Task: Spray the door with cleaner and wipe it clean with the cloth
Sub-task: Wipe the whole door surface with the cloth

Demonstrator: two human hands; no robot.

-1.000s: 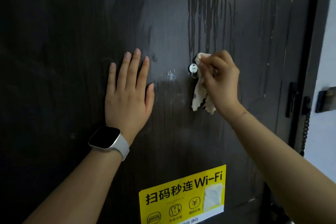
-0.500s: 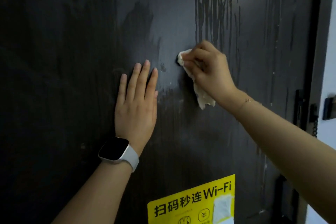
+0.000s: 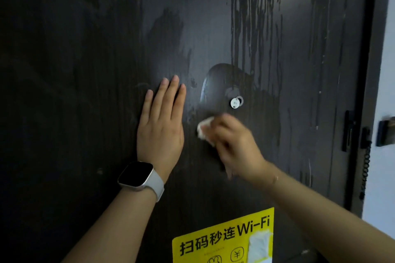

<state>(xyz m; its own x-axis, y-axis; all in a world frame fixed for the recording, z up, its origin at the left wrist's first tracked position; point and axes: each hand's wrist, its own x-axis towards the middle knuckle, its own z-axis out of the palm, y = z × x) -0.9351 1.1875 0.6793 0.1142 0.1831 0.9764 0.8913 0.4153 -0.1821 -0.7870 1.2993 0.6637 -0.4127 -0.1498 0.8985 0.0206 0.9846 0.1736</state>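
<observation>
The dark door point(image 3: 85, 70) fills the view, wet with cleaner streaks running down its upper right. My left hand point(image 3: 161, 126) lies flat against it, fingers straight, a watch on the wrist. My right hand point(image 3: 233, 147), blurred by motion, grips a small white cloth point(image 3: 204, 129) and presses it to the door just below the round peephole cover point(image 3: 236, 102). Most of the cloth is hidden under the fingers. A freshly wiped arc shows around the peephole. No spray bottle is in view.
A yellow Wi-Fi sticker point(image 3: 224, 239) is stuck on the door's lower part. The door's right edge carries a black latch point(image 3: 348, 132) with a coiled cord point(image 3: 366, 168). A pale wall point(image 3: 386, 70) stands beyond the frame at the right.
My right hand has swept the cloth from left of the peephole downward to below it, uncovering the peephole cover. My left hand has stayed flat on the door.
</observation>
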